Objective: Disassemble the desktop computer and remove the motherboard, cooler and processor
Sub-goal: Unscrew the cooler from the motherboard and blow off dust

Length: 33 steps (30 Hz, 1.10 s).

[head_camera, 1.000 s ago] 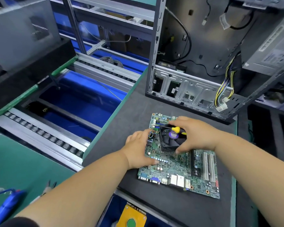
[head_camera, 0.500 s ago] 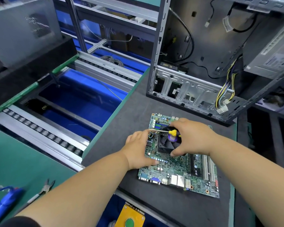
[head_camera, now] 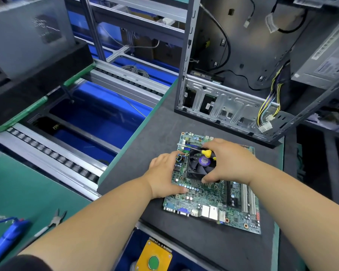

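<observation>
A green motherboard (head_camera: 213, 200) lies flat on the dark mat (head_camera: 213, 249). On its upper half sits a black cooler fan (head_camera: 199, 167) with a purple hub label. My right hand (head_camera: 229, 161) grips the cooler from its right side, thumb on the near edge, and also holds a yellow-handled screwdriver (head_camera: 207, 152) whose shaft points left. My left hand (head_camera: 165, 174) presses on the board's left edge beside the cooler. The processor is hidden under the cooler. The open computer case (head_camera: 243, 81) stands behind the board.
A loose power cable bundle (head_camera: 268, 112) hangs inside the case near the power supply (head_camera: 325, 61). A roller conveyor with blue bins (head_camera: 90, 122) runs at left. Pliers (head_camera: 55, 222) and a blue tool (head_camera: 6, 239) lie on the green bench. A yellow button box (head_camera: 155, 257) sits below.
My right hand with the screwdriver has shifted slightly left over the cooler and closed round its right side. The left hand and the board have stayed put.
</observation>
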### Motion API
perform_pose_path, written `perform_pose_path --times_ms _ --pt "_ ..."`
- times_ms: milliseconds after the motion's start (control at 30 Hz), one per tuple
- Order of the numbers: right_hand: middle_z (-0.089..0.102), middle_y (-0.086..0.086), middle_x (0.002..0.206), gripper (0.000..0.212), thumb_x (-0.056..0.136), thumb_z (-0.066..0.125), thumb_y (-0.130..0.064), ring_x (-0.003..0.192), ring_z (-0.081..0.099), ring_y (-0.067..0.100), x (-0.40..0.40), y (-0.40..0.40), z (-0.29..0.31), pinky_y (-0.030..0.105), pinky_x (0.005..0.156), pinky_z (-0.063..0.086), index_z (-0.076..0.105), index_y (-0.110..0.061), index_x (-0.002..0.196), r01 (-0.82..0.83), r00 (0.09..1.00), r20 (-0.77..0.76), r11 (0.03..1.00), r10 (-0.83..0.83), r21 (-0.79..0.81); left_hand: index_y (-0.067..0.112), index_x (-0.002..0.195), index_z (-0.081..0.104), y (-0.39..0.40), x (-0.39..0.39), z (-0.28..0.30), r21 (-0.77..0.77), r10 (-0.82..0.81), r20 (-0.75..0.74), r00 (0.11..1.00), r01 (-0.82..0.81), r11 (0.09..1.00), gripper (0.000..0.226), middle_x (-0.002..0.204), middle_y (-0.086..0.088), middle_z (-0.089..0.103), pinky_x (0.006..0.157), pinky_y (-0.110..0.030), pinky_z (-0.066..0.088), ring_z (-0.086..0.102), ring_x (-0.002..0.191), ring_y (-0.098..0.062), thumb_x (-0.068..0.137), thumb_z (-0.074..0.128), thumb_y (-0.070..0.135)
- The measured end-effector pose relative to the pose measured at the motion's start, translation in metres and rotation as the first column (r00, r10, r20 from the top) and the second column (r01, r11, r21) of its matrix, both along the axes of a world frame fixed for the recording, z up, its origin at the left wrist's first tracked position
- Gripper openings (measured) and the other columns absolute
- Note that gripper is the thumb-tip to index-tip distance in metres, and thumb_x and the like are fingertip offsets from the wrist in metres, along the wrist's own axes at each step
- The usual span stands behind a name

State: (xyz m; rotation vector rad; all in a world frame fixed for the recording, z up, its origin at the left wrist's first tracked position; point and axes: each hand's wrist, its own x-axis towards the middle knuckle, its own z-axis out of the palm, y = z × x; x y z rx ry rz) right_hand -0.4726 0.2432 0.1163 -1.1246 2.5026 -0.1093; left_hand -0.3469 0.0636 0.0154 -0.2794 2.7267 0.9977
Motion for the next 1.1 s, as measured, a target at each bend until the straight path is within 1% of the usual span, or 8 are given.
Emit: perform_pose_path --times_ms 167,300,400,500,600,733,933,1100 --pt "0.054 -0.003 0.124 0.097 0.052 0.083 -0.062 0.108 0.056 0.02 0.007 -0.003 0.002 0.038 0.087 0.051 0.047 -0.026 0.135 0.028 0.999 -0.019 0.999 -0.028 0.027 0.046 0.141 0.012 0.001 0.001 0.004 0.034 0.029 0.002 1.0 -0.029 0.999 0.107 0.136 0.004 0.034 0.113 -0.04 0.024 0.024 0.134 -0.021 0.057 0.075 0.063" --pt "0.053 -0.013 0.115 0.07 0.07 0.078 -0.054 0.092 0.057 0.011 0.0 0.004 0.019 0.03 0.074 0.044 0.042 -0.03 0.125 0.157 0.968 0.211 0.985 -0.138 -0.073 0.046 0.141 0.017 0.0 -0.001 0.01 0.044 0.02 0.037 0.999 -0.021 0.999 0.105 0.136 0.003 0.037 0.113 -0.039 0.024 0.026 0.133 -0.02 0.056 0.077 0.062" --pt "0.051 -0.007 0.08 0.024 0.087 0.061 -0.032 0.057 0.047 0.012 -0.009 0.013 0.033 0.028 0.051 0.031 0.041 -0.03 0.1 0.273 0.939 0.274 0.937 -0.21 -0.219 0.061 0.13 0.03 -0.002 0.0 0.019 0.337 0.108 0.094 0.99 -0.134 0.932 0.082 0.14 0.004 0.037 0.114 -0.046 0.028 0.029 0.136 -0.019 0.06 0.072 0.062" --pt "0.051 -0.003 0.075 0.02 0.088 0.058 -0.015 0.05 0.042 0.013 -0.016 0.022 0.042 0.023 0.043 0.033 0.044 -0.029 0.091 0.294 0.936 0.291 0.895 -0.198 -0.336 0.062 0.121 0.043 0.002 0.002 0.024 0.497 0.193 0.059 0.979 -0.197 0.845 0.066 0.143 0.005 0.043 0.115 -0.042 0.029 0.034 0.138 -0.011 0.063 0.074 0.056" --pt "0.063 -0.008 0.092 0.021 0.087 0.062 -0.013 0.061 0.059 0.018 -0.017 0.029 0.047 0.026 0.05 0.044 0.053 -0.032 0.091 0.372 0.912 0.355 0.778 -0.205 -0.507 0.061 0.126 0.04 0.009 0.005 0.024 0.388 0.209 0.012 0.978 -0.197 0.9 0.078 0.141 0.01 0.045 0.11 -0.033 0.034 0.04 0.133 -0.009 0.062 0.083 0.046" --pt "0.067 -0.007 0.084 0.012 0.094 0.06 -0.021 0.067 0.06 0.008 -0.01 0.036 0.032 0.025 0.055 0.042 0.063 -0.032 0.098 0.57 0.794 0.561 0.611 -0.236 -0.549 0.048 0.131 0.043 0.018 0.001 0.022 0.239 0.273 -0.07 0.96 -0.249 0.938 0.078 0.132 0.012 0.052 0.098 -0.024 0.038 0.049 0.122 -0.009 0.068 0.086 0.029" --pt "0.071 0.003 0.086 0.025 0.091 0.061 -0.004 0.066 0.061 0.016 -0.007 0.043 0.007 0.024 0.069 0.047 0.07 -0.01 0.114 0.87 0.314 0.947 0.421 -0.074 -0.256 0.035 0.12 0.054 0.012 -0.008 0.034 -0.035 0.155 -0.113 0.981 -0.16 0.986 0.059 0.101 0.022 0.06 0.074 -0.018 0.041 0.057 0.094 -0.006 0.068 0.083 0.034" --pt "0.062 0.02 0.119 0.037 0.094 0.05 0.007 0.074 0.064 0.02 -0.008 0.05 -0.003 0.033 0.086 0.048 0.063 -0.017 0.119 0.717 0.522 0.845 0.596 -0.117 -0.361 0.024 0.125 0.049 0.006 -0.018 0.034 -0.236 0.024 -0.102 0.995 -0.047 0.971 0.069 0.105 0.004 0.059 0.08 -0.034 0.05 0.056 0.095 -0.019 0.066 0.078 0.042"
